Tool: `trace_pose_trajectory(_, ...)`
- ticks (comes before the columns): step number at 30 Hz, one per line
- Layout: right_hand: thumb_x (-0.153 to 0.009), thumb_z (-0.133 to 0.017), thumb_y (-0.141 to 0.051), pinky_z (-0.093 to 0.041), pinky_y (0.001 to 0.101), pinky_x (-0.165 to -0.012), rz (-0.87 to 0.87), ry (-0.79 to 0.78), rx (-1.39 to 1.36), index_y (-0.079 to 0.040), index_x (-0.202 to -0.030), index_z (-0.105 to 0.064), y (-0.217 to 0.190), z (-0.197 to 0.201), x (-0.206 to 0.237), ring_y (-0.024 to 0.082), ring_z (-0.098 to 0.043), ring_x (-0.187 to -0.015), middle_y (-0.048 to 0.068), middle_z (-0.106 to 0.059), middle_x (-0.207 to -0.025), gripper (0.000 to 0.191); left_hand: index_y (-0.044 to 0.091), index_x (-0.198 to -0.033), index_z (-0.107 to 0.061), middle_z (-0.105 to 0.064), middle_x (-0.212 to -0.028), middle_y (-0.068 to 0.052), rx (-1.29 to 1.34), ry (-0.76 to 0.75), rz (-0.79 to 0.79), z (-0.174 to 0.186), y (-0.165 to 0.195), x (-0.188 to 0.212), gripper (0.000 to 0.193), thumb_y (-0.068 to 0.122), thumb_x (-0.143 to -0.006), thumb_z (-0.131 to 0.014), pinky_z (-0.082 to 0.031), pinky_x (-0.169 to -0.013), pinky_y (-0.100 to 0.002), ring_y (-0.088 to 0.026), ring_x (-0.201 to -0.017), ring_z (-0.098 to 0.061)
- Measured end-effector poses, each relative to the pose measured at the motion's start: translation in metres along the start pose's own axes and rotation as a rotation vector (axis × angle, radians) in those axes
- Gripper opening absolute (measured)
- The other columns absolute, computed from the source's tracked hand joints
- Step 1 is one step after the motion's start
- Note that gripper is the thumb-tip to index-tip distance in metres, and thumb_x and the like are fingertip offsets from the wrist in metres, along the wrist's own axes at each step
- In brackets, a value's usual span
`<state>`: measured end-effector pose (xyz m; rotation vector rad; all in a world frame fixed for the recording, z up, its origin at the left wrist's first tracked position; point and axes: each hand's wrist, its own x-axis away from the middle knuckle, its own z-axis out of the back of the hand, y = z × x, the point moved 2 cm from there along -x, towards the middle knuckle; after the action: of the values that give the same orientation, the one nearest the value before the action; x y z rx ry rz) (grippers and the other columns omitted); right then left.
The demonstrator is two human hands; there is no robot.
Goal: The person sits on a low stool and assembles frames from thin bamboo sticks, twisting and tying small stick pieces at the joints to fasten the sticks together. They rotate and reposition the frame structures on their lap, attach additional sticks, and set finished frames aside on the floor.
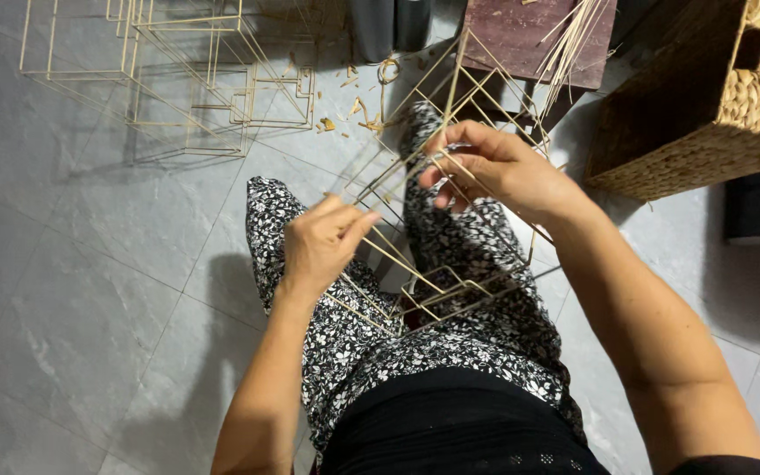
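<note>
While the person sits with legs stretched out over the grey tiled floor [90,290], both hands work on a frame of thin bamboo sticks [450,176] that rests across the lap, above the black-and-white flowered trousers [477,246]. The left hand [320,244] is closed around one stick at the near side of the frame, thumb and fingers pinched on it. The right hand [494,167] grips the upper sticks — fingers curled over a joint where several meet. Finished stick frames [195,79] lie on the floor well apart, at the upper left, with small offcuts [354,110] beside them. A woven basket [714,105] stands at the right, and a dark wooden stool [529,35] with loose sticks [573,35] on it stands just beyond the feet.
</note>
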<state>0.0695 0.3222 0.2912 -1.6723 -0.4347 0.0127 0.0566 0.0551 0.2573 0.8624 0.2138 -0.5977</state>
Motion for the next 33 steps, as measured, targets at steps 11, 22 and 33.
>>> trace_pose_trajectory(11,-0.107,-0.056,-0.013,-0.055,0.0290,-0.079,0.072,0.191,0.226,-0.003,-0.138,-0.063,-0.018,0.050,0.016,0.014,-0.066,-0.086,0.009,-0.070,-0.094,0.034,0.002,-0.077,-0.069,-0.050,-0.071,-0.003,0.120,0.194,0.018,0.039,-0.036,-0.009,0.022,0.011,-0.090,-0.086,-0.036,-0.056,-0.029,-0.012,-0.062,-0.047)
trace_pose_trajectory(22,-0.106,-0.058,-0.014,-0.052,0.0257,-0.094,0.191,0.606,0.263,0.003,-0.130,-0.065,0.095,0.039,0.092,0.009,-0.067,-0.101,0.005,-0.071,-0.111,0.029,0.002,-0.077,-0.070,-0.051,-0.072,-0.003,0.115,0.265,0.116,0.053,-0.064,-0.012,0.026,0.014,-0.097,-0.082,-0.035,-0.057,-0.030,-0.012,-0.063,-0.047)
trace_pose_trajectory(33,-0.111,-0.066,-0.003,-0.036,0.0186,-0.061,0.553,0.779,0.126,0.009,-0.113,-0.073,0.092,0.084,0.097,0.006,-0.052,-0.066,0.005,-0.068,-0.087,0.014,0.002,-0.072,-0.059,-0.048,-0.073,0.002,0.391,0.435,0.326,0.126,-0.129,-0.004,0.045,0.024,-0.108,-0.073,-0.030,-0.062,-0.027,-0.007,-0.067,-0.040)
